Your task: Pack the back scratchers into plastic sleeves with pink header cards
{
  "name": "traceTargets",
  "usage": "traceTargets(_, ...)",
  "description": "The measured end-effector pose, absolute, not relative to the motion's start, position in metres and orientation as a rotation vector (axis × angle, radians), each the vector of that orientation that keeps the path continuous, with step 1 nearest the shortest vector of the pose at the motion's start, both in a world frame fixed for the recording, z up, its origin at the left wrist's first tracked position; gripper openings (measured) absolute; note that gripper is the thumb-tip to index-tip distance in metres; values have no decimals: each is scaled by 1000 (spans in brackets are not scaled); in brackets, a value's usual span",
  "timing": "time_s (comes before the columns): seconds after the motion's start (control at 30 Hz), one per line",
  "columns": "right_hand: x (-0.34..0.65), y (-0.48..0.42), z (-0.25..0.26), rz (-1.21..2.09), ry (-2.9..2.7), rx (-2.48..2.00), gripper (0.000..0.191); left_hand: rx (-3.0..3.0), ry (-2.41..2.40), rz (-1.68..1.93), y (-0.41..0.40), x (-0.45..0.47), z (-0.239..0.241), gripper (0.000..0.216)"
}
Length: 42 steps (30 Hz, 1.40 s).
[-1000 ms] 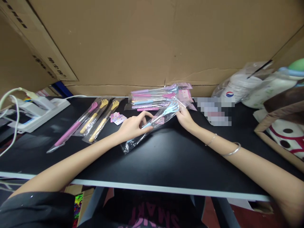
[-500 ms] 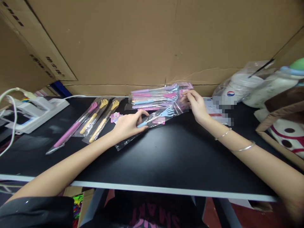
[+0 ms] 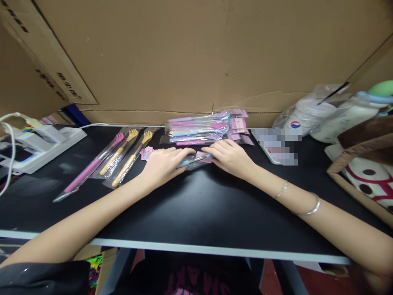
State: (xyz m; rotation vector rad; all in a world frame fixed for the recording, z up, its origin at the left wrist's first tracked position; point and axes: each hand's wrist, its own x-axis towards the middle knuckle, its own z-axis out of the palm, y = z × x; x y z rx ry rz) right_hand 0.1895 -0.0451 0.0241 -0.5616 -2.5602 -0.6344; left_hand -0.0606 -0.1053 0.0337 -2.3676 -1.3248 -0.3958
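Note:
A light-blue back scratcher in a clear plastic bag (image 3: 183, 163) lies low over the table between my hands. My left hand (image 3: 164, 166) is closed around its handle end. The fingers of my right hand (image 3: 231, 157) curl over the other end, hiding its claw-shaped head. Just behind my hands is a pile of bagged pink, purple and blue back scratchers (image 3: 190, 133) with pink header cards (image 3: 238, 124). Left of my left hand lie two bagged yellow back scratchers (image 3: 125, 169) and a pink one (image 3: 82, 175). A small pink card (image 3: 147, 153) pokes out by my left knuckles.
A white power strip (image 3: 58, 143) with plugs and cables sits at the left. To the right are a partly blurred phone (image 3: 267, 151), a bagged white cup (image 3: 313, 112), a bottle (image 3: 353, 112) and a brown-handled bag (image 3: 362, 159). Cardboard (image 3: 184, 53) walls the back.
My right hand has come down and left from the pile's header cards onto the head end of the blue back scratcher, covering it. My left hand still holds the handle end.

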Motion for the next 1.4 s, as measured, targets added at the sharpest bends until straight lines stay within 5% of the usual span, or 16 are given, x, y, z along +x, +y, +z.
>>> traceTargets(0.57,208,-31,27,-833,-2483,-330,21,-3027,-919,-667,-124,-47,41,19)
traceTargets(1.4,224,-66,17,47,-2613,-768,25,-2654,-1158,-414,-61,-37,17,29)
